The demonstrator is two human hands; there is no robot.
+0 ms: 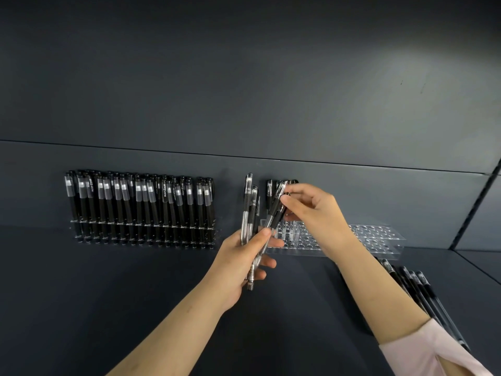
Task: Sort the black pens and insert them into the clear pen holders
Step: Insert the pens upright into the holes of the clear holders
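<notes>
A near-empty holder (376,236) of clear plastic, its rows of round holes mostly bare, stands on the dark table (108,294) against the back wall (244,77), and everything else can be placed from it. Directly in front of its left end, the left hand (244,256) has a closed grip on a bundle of pens (250,210). The fingers curl round the lower barrels and the thumb lies across the front, so the capped ends stick up and fan out above the fist. Above that same left end, the right hand (311,210) has a narrow pinch grip, thumb and forefinger closed on the upper part of a tilted pen (275,208) that leans rightward out of the bundle. Its lower part runs down into the left hand's fingers, so both hands hold it. Behind the right hand, a few standing pens (269,191) rise from the holder's leftmost holes, partly hidden by the fingers. Well to the left of the near-empty holder, apart from it, a full holder (141,238) of the same clear kind is packed with upright black pens (141,199) that have pale cap sections. To the right and in front of the near-empty holder, loose pens (423,291) lie side by side flat on the table. They are partly covered by the right forearm, which ends in a pale pink sleeve (433,354).
</notes>
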